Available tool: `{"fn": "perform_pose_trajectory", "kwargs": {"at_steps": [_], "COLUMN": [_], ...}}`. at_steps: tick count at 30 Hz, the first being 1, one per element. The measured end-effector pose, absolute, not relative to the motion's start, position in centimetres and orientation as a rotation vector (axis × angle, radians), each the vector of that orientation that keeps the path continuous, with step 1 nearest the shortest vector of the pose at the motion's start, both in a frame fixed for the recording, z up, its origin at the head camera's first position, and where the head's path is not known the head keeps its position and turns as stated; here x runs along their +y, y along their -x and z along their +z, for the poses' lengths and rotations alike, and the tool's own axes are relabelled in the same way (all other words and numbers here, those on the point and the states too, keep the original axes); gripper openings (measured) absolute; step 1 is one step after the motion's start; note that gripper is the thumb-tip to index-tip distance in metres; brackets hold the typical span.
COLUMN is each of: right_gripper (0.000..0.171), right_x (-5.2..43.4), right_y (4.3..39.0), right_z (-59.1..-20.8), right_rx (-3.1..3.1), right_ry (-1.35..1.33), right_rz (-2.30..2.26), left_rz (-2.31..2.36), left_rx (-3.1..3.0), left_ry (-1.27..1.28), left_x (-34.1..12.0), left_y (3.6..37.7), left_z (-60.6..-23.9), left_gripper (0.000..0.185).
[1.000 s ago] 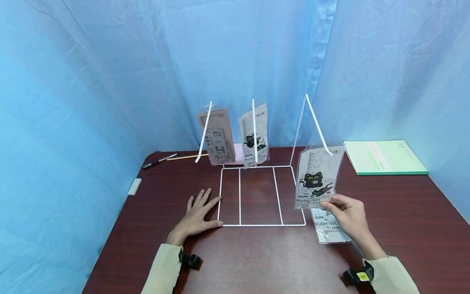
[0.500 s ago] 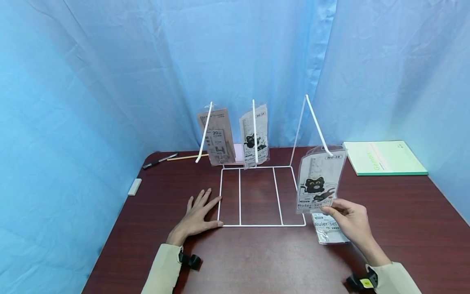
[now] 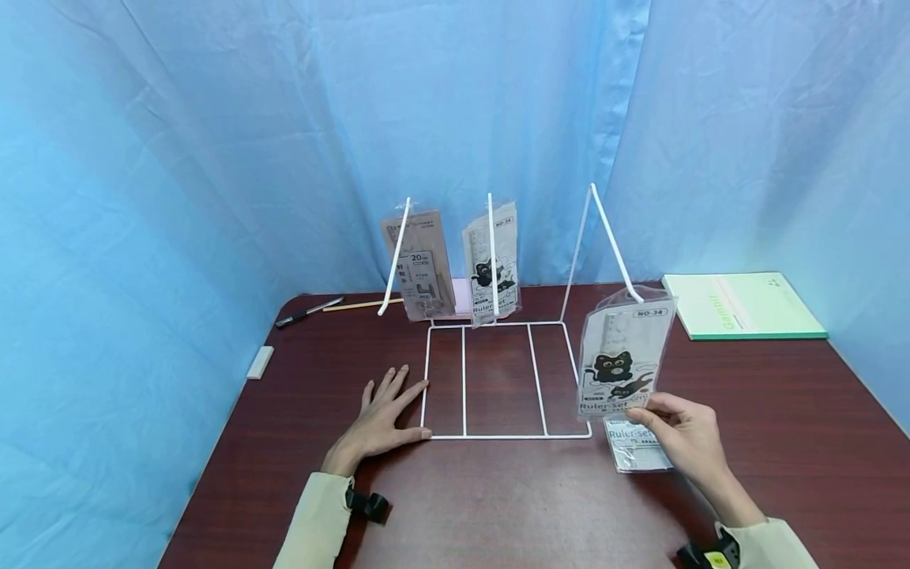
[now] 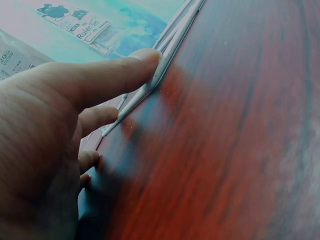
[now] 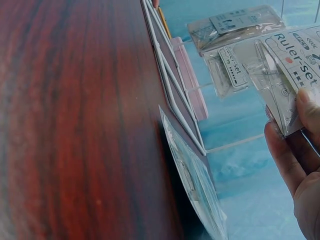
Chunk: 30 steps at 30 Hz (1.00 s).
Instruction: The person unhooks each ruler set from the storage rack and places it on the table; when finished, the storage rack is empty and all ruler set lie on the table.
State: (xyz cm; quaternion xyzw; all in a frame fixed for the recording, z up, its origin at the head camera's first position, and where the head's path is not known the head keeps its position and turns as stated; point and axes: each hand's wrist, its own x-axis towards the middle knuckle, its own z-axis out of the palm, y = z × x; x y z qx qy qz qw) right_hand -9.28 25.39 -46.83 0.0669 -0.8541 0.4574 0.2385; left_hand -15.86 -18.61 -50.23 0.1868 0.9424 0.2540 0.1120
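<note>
My right hand [image 3: 682, 435] pinches the lower edge of a clear ruler-set packet [image 3: 622, 356] with a black cat print, held upright just right of the white wire rack [image 3: 498, 379]. The packet's top sits at the tip of the rack's right hook [image 3: 617, 245]. The right wrist view shows my fingers [image 5: 300, 150] on the packet [image 5: 290, 65]. My left hand [image 3: 384, 415] lies flat on the table, thumb and forefinger against the rack's left base wire [image 4: 150, 85]. Two packets [image 3: 419, 265] [image 3: 492, 265] hang on the other hooks.
Another ruler-set packet [image 3: 636, 446] lies flat on the dark wooden table [image 3: 498, 498] under my right hand. A green notebook [image 3: 742, 304] lies at the back right. A pen [image 3: 309, 310], a pencil [image 3: 359, 304] and a white eraser [image 3: 260, 361] lie at the left. Blue curtains enclose the table.
My right hand has carried the packet slightly right and lower, so its top now meets the tip of the right hook. The left hand has not moved.
</note>
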Motion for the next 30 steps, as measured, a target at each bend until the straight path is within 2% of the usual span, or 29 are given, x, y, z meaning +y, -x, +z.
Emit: {"fn": "perform_pose_trajectory", "kwargs": {"at_steps": [17, 24, 30], "right_gripper": [0.024, 0.031, 0.029], "right_x": [25.7, 26.1, 26.9], "right_y": [8.3, 8.0, 7.5], "right_z": [-46.2, -46.1, -45.6], "right_rx": [-2.273, -2.223, -2.193], "right_ry": [-0.204, -0.262, -0.299], "right_rz": [1.273, 1.253, 1.239], "left_rz": [0.736, 0.740, 0.735], "left_rx": [2.770, 2.769, 2.771], "left_ry": [-0.550, -0.554, -0.554], "left_x": [-18.6, -18.6, -18.6], "left_y": [15.9, 16.0, 15.9], "left_z": [-50.3, -50.5, -50.4], "left_gripper": [0.084, 0.083, 0.085]}}
